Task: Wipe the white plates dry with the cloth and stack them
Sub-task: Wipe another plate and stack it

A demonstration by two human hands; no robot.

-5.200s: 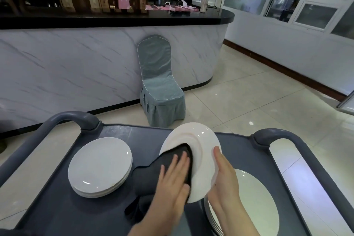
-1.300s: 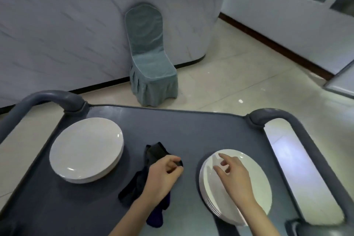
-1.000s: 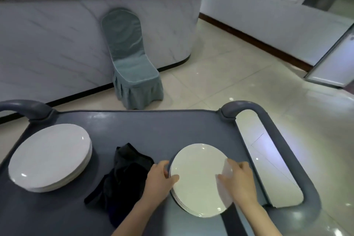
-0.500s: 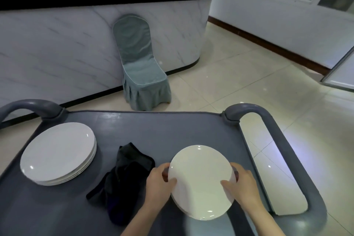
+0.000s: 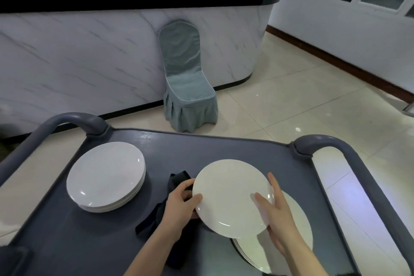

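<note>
The plate (image 5: 230, 195) hangs tilted in the air above the trolley (image 5: 201, 150), partly over the right stack (image 5: 298, 231). The left hand (image 5: 179, 206) pinches its near-left rim, thumb on top, the other fingers hidden beneath. The right hand (image 5: 277, 213) only cradles the far rim, fingers (image 5: 272, 180) straight and slightly spread, thumb laid flat on the face.

The cloth (image 5: 179, 178) lies crumpled by the left hand, touching nothing useful yet. If the plate is wet, that loose right-hand hold looks slippery to me. Should the left hand let go to reach for the cloth, the plate could drop onto the stack below and chip. The left stack (image 5: 105, 175) sits well apart.
</note>
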